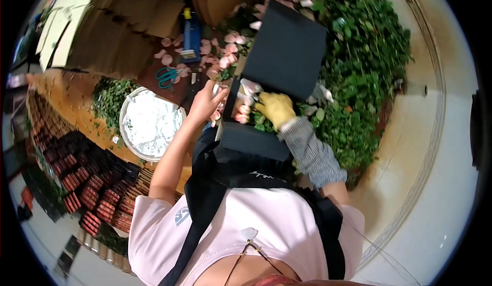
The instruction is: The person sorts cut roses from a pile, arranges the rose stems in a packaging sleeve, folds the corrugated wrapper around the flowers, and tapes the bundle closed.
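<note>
My left hand (205, 103) is bare and closed at the left edge of a dark ridged stand. A small white piece (217, 89) shows between its fingertips; its exact kind is too small to tell. My right hand (277, 109) wears a yellow glove, with a grey striped oversleeve on the forearm. Its fingers curl around the leafy stems of pink roses (242, 108), whose heads point left toward my other hand. Part of the grip is hidden under the glove. Another pale rose head (250, 87) lies just above, close to a tilted black ridged board (287, 47).
A round white basin (123, 122) of white pieces stands at left. Teal scissors (166, 77), a blue tool (191, 37) and loose petals (230, 50) lie on the table. Leafy stems (353, 81) are heaped at right. Bundled red flowers (97, 188) cover the lower left floor.
</note>
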Action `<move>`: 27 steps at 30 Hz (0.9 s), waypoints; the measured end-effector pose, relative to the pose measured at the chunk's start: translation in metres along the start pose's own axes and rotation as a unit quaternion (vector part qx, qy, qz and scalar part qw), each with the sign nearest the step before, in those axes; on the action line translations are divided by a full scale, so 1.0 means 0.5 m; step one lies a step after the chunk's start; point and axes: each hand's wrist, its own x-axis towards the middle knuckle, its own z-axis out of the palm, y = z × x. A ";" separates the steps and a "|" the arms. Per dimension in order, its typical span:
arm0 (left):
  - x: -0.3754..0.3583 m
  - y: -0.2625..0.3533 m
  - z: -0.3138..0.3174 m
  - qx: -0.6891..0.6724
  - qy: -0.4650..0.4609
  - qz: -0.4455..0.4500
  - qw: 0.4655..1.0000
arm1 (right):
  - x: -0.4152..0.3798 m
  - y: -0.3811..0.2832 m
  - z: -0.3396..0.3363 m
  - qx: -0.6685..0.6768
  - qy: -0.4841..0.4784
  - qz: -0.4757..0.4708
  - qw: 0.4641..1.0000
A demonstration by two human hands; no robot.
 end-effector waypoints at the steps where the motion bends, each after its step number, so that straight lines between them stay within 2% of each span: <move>1: 0.009 0.012 0.017 0.097 -0.052 0.000 0.994 | 0.015 0.000 0.026 -0.010 -0.025 0.016 1.000; 2: 0.019 0.019 0.038 0.192 -0.102 0.004 0.976 | 0.021 -0.002 0.035 -0.020 -0.002 -0.001 1.000; 3: 0.025 0.021 0.060 0.247 -0.085 0.079 0.962 | 0.026 -0.009 0.031 -0.040 -0.031 0.020 0.999; 4: 0.027 0.026 0.070 0.232 -0.102 0.095 0.963 | 0.030 -0.015 0.026 -0.059 -0.060 0.035 0.996; 6: 0.029 0.014 0.093 0.154 -0.087 0.155 0.972 | 0.028 -0.009 0.041 -0.068 -0.057 0.044 0.995; 8: 0.025 -0.005 0.075 0.103 -0.088 0.100 0.986 | 0.034 -0.005 0.051 -0.079 -0.053 0.046 0.994; 9: 0.018 -0.020 0.073 -0.009 -0.003 0.087 0.996 | 0.043 -0.012 0.045 -0.086 -0.094 0.080 0.989; 10: 0.020 -0.005 0.046 -0.094 -0.021 -0.049 0.994 | 0.049 -0.017 0.042 -0.091 -0.134 0.113 0.980; 12: 0.004 0.042 0.005 -0.216 0.019 -0.080 0.973 | 0.032 -0.010 0.059 -0.100 -0.100 0.088 0.986; 14: 0.016 0.008 -0.014 -0.087 0.002 -0.040 0.995 | 0.011 0.001 0.060 -0.053 0.047 0.041 0.997; 16: 0.022 -0.007 0.009 0.112 -0.014 0.058 0.992 | 0.005 -0.012 0.036 -0.064 0.035 0.033 0.997; 17: 0.024 -0.007 0.016 0.144 -0.073 -0.003 0.987 | 0.006 -0.022 0.016 -0.074 -0.014 0.018 0.997; 18: 0.025 -0.032 0.039 0.113 -0.063 0.001 0.992 | 0.010 -0.034 -0.009 -0.084 -0.062 0.005 0.995; 20: 0.027 -0.024 0.064 0.107 -0.086 -0.029 0.990 | 0.012 -0.058 -0.028 -0.098 -0.074 -0.002 0.992; 21: 0.024 -0.028 0.088 0.116 -0.031 0.033 0.992 | 0.014 -0.064 -0.018 -0.101 -0.111 0.031 0.988; 22: 0.023 -0.014 0.091 0.123 -0.047 0.064 0.989 | 0.017 -0.067 -0.004 -0.105 -0.147 0.062 0.982; 23: 0.023 0.001 0.093 0.123 -0.067 0.106 0.984 | 0.017 -0.045 0.046 -0.106 -0.130 0.075 0.983; 25: 0.022 0.034 0.090 0.110 -0.092 0.164 0.976 | 0.029 -0.063 0.007 -0.126 -0.196 0.102 0.967; 27: 0.026 0.032 0.078 0.066 -0.111 0.104 0.986 | 0.046 -0.058 0.004 -0.120 -0.285 0.107 0.945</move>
